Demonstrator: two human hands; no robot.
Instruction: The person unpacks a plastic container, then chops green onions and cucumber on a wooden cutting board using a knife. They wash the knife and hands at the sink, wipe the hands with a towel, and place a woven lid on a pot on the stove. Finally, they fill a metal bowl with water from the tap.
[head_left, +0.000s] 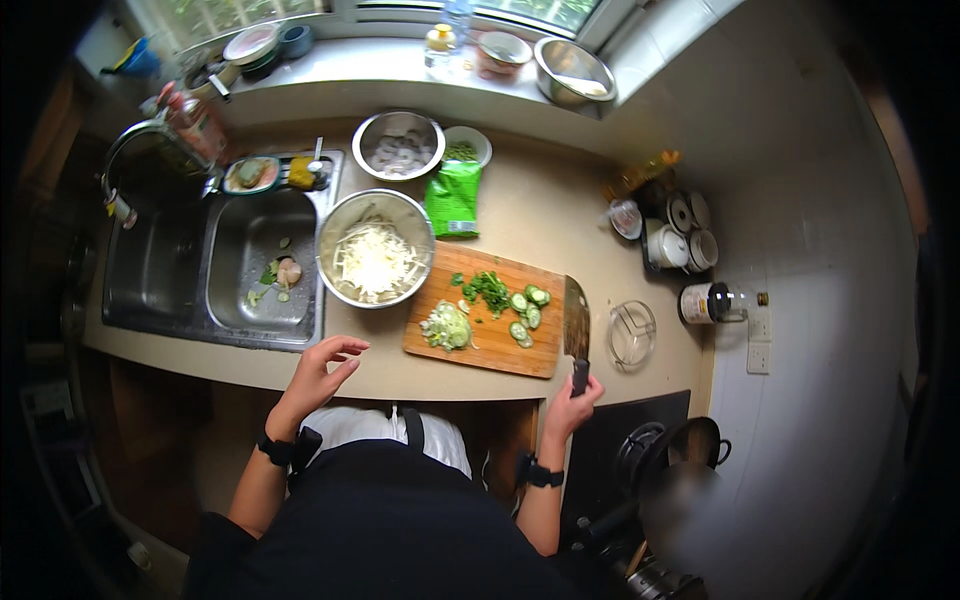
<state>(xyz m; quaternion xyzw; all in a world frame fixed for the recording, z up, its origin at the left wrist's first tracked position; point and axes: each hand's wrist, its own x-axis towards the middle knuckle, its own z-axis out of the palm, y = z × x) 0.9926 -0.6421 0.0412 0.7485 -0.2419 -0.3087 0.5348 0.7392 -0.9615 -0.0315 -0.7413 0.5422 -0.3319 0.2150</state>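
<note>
My right hand (574, 405) grips the black handle of a cleaver (577, 319), whose blade lies along the right edge of a wooden cutting board (499, 361). On the board are chopped scallion or onion (448, 327), chopped green herbs (489, 292) and cucumber slices (529, 313). My left hand (322, 375) is empty, fingers apart, over the counter's front edge by the sink. A steel bowl (328, 271) of pale shredded vegetable stands at the board's left corner. Behind it are a steel bowl of shrimp (400, 154), a green packet (454, 199) and a small bowl of green pieces (480, 142).
A double sink (266, 334) with food scraps is at left. Right of the cleaver sits a divided glass dish (631, 335); beyond are a dark-capped jar (701, 303) and a rack of white canisters (667, 246). A black stove (622, 450) with a wok (694, 442) is at lower right.
</note>
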